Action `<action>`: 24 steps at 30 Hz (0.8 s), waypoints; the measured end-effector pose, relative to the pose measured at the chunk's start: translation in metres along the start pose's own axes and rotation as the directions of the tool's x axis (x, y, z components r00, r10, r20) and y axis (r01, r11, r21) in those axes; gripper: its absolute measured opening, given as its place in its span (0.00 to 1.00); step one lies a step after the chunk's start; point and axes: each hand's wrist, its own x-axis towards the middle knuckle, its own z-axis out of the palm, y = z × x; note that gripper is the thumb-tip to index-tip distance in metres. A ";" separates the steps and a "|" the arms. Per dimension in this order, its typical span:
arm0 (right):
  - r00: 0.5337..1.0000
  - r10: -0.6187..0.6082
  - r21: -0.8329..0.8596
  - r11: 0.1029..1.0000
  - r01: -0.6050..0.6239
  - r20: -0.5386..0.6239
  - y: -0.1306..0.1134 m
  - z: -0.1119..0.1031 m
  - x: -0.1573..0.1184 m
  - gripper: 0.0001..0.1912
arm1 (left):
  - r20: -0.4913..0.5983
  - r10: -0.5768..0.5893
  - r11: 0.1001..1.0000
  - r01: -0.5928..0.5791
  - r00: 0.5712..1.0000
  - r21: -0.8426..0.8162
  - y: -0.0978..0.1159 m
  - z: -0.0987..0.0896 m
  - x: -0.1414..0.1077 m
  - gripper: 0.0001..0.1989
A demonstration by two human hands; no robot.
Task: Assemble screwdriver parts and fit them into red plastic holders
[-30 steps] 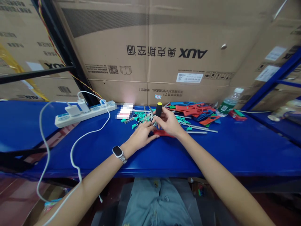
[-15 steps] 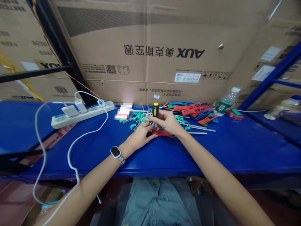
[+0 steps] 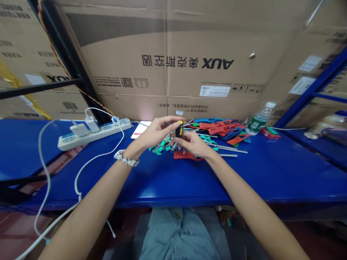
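Observation:
A yellow-and-black screwdriver [image 3: 179, 129] stands nearly upright over the parts near the middle of the table. My left hand [image 3: 162, 129] is closed at the top of its handle, thumb and fingers against it. Lower down, my right hand [image 3: 191, 143] has its fingers wrapped around the same screwdriver, hiding the shaft and tip. A red plastic handle-shaped piece [image 3: 185, 155] lies on the table just below my right hand. Small green plastic parts [image 3: 162, 146] and thin metal rods [image 3: 230, 148] are scattered around and behind both hands.
Red, blue and orange plastic handle pieces [image 3: 221, 127] are piled right of centre. Beyond them stand a water bottle [image 3: 257, 121] and a small red box [image 3: 269, 133]. A power strip [image 3: 94, 134] with white cables lies left on the blue table [image 3: 168, 184]. A large cardboard box [image 3: 173, 39] closes off the back.
My left hand has risen from the red piece and parts to the top of the screwdriver handle. My right hand stays low at the screwdriver, and the handle has tilted slightly.

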 end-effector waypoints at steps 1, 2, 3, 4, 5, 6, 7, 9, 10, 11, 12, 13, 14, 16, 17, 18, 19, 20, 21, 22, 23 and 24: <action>1.000 0.002 -0.010 1.000 -0.001 0.004 -0.001 -0.001 -0.001 0.20 | 0.036 0.005 1.000 -0.004 0.999 -0.026 0.001 0.000 0.005 0.18; 1.000 0.004 -0.019 1.000 -0.004 0.008 -0.001 -0.001 -0.001 0.21 | 0.050 0.012 0.999 -0.009 0.999 -0.045 0.000 0.000 0.009 0.17; 1.000 0.007 -0.026 1.000 -0.007 0.011 -0.002 -0.001 -0.002 0.21 | 0.041 0.019 0.998 -0.016 0.999 -0.058 -0.002 0.002 0.011 0.16; 1.000 0.010 -0.034 0.999 -0.009 0.007 -0.002 -0.001 -0.002 0.22 | 0.013 0.025 0.997 -0.024 1.000 -0.070 -0.005 0.004 0.013 0.15; 1.000 0.006 -0.044 0.999 -0.007 -0.006 -0.002 0.000 -0.002 0.21 | -0.030 0.030 0.996 -0.032 0.999 -0.083 -0.008 0.007 0.014 0.14; 0.999 -0.007 -0.058 0.998 0.005 -0.033 -0.001 0.001 -0.002 0.21 | -0.088 0.033 0.995 -0.041 0.996 -0.094 -0.010 0.011 0.015 0.13; 0.997 -0.029 -0.073 0.997 0.024 -0.078 -0.001 0.003 -0.001 0.20 | -0.152 0.038 0.994 -0.053 0.988 -0.099 -0.013 0.015 0.015 0.13; 0.972 -0.084 -0.092 0.994 0.065 -0.219 0.001 0.009 0.002 0.21 | -0.275 0.058 0.993 -0.085 0.960 -0.088 -0.016 0.024 0.015 0.15; 0.949 -0.105 -0.096 0.992 0.079 -0.299 0.002 0.012 0.003 0.22 | -0.326 0.072 0.992 -0.100 0.943 -0.071 -0.017 0.028 0.015 0.17; 0.922 -0.118 -0.098 0.991 0.087 -0.370 0.003 0.015 0.005 0.23 | -0.362 0.088 0.992 -0.114 0.928 -0.051 -0.017 0.031 0.015 0.18; 0.896 -0.126 -0.106 0.990 0.089 -0.426 0.004 0.018 0.006 0.23 | -0.389 0.103 0.992 -0.125 0.915 -0.030 -0.017 0.034 0.014 0.18; 0.875 -0.135 -0.121 0.989 0.088 -0.464 0.004 0.020 0.007 0.24 | -0.404 0.116 0.991 -0.131 0.907 -0.010 -0.017 0.036 0.014 0.18; 0.863 -0.149 -0.142 0.986 0.090 -0.483 0.005 0.021 0.008 0.25 | -0.410 0.126 0.991 -0.134 0.903 0.010 -0.016 0.038 0.013 0.18; 0.869 -0.170 -0.173 0.980 0.099 -0.465 0.004 0.020 0.008 0.27 | -0.388 0.131 0.991 -0.132 0.912 0.022 -0.015 0.038 0.010 0.16; 0.883 -0.170 -0.173 0.980 0.103 -0.438 0.003 0.018 0.007 0.27 | -0.358 0.123 0.992 -0.129 0.925 0.006 -0.013 0.037 0.008 0.16; 0.900 -0.165 -0.165 0.981 0.106 -0.403 0.002 0.016 0.007 0.26 | -0.317 0.109 0.992 -0.122 0.942 -0.023 -0.012 0.036 0.006 0.16; 0.917 -0.160 -0.159 0.981 0.108 -0.365 0.001 0.014 0.006 0.25 | -0.269 0.093 0.992 -0.112 0.959 -0.057 -0.011 0.034 0.004 0.18; 0.932 -0.156 -0.159 0.981 0.108 -0.327 -0.001 0.012 0.006 0.23 | -0.222 0.078 0.991 -0.099 0.972 -0.088 -0.010 0.032 0.002 0.19; 0.943 -0.155 -0.168 0.980 0.109 -0.293 -0.002 0.011 0.005 0.22 | -0.184 0.065 0.991 -0.086 0.981 -0.107 -0.009 0.030 0.000 0.19; 0.952 -0.155 -0.178 0.978 0.110 -0.264 -0.004 0.010 0.004 0.21 | -0.161 0.057 0.991 -0.076 0.985 -0.111 -0.008 0.029 -0.001 0.19; 0.959 -0.154 -0.187 0.976 0.110 -0.238 -0.005 0.009 0.003 0.20 | -0.157 0.056 0.992 -0.073 0.986 -0.104 -0.007 0.027 -0.003 0.18; 0.965 -0.148 -0.191 0.976 0.106 -0.217 -0.007 0.010 0.002 0.20 | -0.165 0.059 0.993 -0.075 0.984 -0.092 -0.007 0.026 -0.004 0.17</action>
